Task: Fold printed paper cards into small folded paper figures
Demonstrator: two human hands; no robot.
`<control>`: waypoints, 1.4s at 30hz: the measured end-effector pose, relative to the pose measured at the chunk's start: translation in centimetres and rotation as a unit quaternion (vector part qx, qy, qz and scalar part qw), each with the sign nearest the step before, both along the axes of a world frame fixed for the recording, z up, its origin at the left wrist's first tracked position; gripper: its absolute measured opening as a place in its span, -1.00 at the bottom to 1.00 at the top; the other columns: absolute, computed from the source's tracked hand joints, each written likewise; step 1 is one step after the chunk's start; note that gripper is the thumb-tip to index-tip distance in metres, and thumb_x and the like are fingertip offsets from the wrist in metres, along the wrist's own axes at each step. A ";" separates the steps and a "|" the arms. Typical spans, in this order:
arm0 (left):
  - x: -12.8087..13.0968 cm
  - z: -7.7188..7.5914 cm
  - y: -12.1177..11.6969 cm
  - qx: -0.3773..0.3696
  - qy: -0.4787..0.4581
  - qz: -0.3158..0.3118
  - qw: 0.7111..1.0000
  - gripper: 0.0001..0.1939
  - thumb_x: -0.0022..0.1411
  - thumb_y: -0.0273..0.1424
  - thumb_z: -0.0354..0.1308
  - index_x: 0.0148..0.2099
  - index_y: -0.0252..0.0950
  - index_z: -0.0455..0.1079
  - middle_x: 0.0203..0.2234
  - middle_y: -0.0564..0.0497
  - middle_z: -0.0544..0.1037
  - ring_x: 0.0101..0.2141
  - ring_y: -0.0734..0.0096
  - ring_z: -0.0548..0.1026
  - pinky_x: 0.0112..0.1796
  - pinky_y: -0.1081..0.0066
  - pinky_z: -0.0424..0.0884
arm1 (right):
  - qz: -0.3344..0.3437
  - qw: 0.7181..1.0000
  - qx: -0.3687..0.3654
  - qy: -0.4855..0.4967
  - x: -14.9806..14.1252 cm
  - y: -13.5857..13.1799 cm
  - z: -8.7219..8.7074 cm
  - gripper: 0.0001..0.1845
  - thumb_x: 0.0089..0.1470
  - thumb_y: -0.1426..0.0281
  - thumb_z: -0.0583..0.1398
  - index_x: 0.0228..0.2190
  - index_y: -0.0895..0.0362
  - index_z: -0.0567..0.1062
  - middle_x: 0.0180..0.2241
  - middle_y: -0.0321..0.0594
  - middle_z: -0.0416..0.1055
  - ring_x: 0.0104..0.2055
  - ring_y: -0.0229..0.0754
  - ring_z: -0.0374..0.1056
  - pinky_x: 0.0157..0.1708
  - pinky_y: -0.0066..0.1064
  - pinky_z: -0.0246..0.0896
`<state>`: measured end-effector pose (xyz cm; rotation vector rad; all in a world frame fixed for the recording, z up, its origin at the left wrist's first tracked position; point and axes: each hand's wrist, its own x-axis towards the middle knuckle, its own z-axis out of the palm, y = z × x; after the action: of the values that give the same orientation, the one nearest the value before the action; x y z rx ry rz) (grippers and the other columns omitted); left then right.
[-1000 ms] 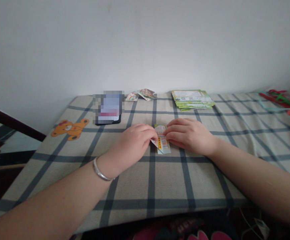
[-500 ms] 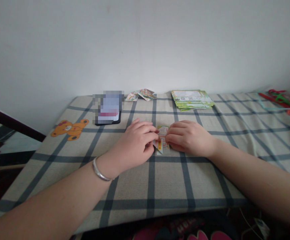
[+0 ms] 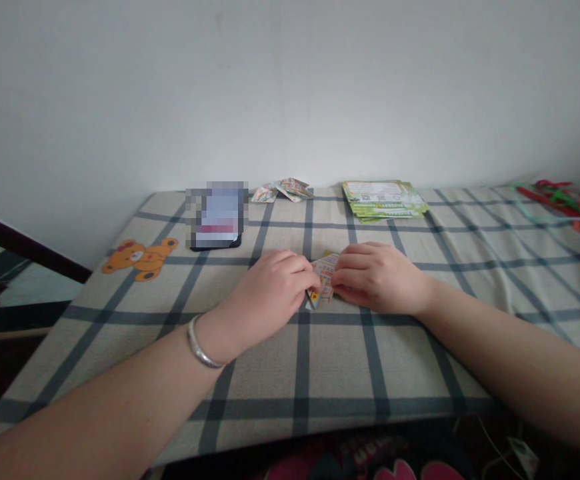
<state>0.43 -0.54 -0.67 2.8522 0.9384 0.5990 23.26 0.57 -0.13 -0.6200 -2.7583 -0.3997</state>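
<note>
A small folded piece of printed paper (image 3: 323,278), orange and pale, sits between my two hands on the checked tablecloth (image 3: 320,360). My left hand (image 3: 270,293), with a silver bangle on its wrist, pinches the paper's left edge with curled fingers. My right hand (image 3: 377,277) grips the paper's right side, fingers bent over it. Most of the paper is hidden under the fingers.
A phone (image 3: 217,217) lies at the back left. Folded paper pieces (image 3: 283,190) and a stack of green leaflets (image 3: 383,199) lie by the wall. Red and green ribbons (image 3: 567,200) are at the far right. A bear print (image 3: 139,257) marks the cloth's left side.
The paper shows less and looks more folded up. Both hands have closed in on it and it has tilted slightly; the arms have hardly shifted.
</note>
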 end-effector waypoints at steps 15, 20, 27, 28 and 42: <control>-0.1 -0.2 0.1 0.005 0.005 0.033 0.999 -0.89 0.26 -0.52 0.12 -0.24 -0.26 0.47 -0.32 0.02 0.48 -0.20 0.30 0.39 -0.12 0.24 0.33 | 0.021 0.996 -0.074 0.050 0.0 0.0 0.1 -0.74 0.24 0.30 0.09 -0.32 0.17 0.52 -0.35 -0.18 0.51 -0.25 -0.16 0.35 -0.26 -0.33 0.22; -0.1 -0.2 0.0 0.000 0.007 0.032 0.999 -0.89 0.28 -0.49 0.11 -0.25 -0.26 0.47 -0.33 0.02 0.46 -0.23 0.31 0.39 -0.16 0.26 0.34 | 0.009 0.996 -0.080 0.047 -0.1 -0.1 0.0 -0.74 0.23 0.28 0.09 -0.34 0.15 0.52 -0.40 -0.20 0.50 -0.33 -0.19 0.33 -0.31 -0.34 0.17; 0.2 0.1 -0.3 -0.031 -0.002 0.019 0.999 -0.87 0.32 -0.41 0.07 -0.21 -0.29 0.45 -0.27 -0.02 0.44 -0.16 0.29 0.37 -0.08 0.23 0.33 | 0.002 0.995 -0.089 0.043 0.0 -0.2 -0.1 -0.71 0.24 0.26 0.08 -0.35 0.14 0.52 -0.41 -0.21 0.48 -0.34 -0.20 0.33 -0.33 -0.35 0.14; 0.2 0.2 -0.3 -0.037 -0.002 0.017 0.999 -0.85 0.33 -0.38 0.07 -0.21 -0.30 0.44 -0.26 -0.03 0.44 -0.16 0.29 0.37 -0.07 0.22 0.32 | 0.004 0.995 -0.090 0.043 -0.1 -0.2 -0.1 -0.71 0.25 0.26 0.08 -0.35 0.14 0.52 -0.41 -0.21 0.48 -0.34 -0.20 0.33 -0.33 -0.36 0.14; 0.1 0.4 -0.8 -0.036 0.003 0.012 0.999 -0.75 0.20 -0.22 0.21 -0.15 -0.28 0.42 -0.17 -0.06 0.45 -0.09 0.18 0.35 0.02 0.11 0.27 | -0.007 0.994 -0.107 0.038 0.2 0.0 -0.3 -0.71 0.25 0.23 0.07 -0.33 0.13 0.50 -0.38 -0.21 0.47 -0.30 -0.19 0.32 -0.30 -0.35 0.14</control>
<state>0.56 -1.29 -0.22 2.7855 0.9766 0.5483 23.43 0.54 -0.40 -0.6887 -2.7454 -0.0814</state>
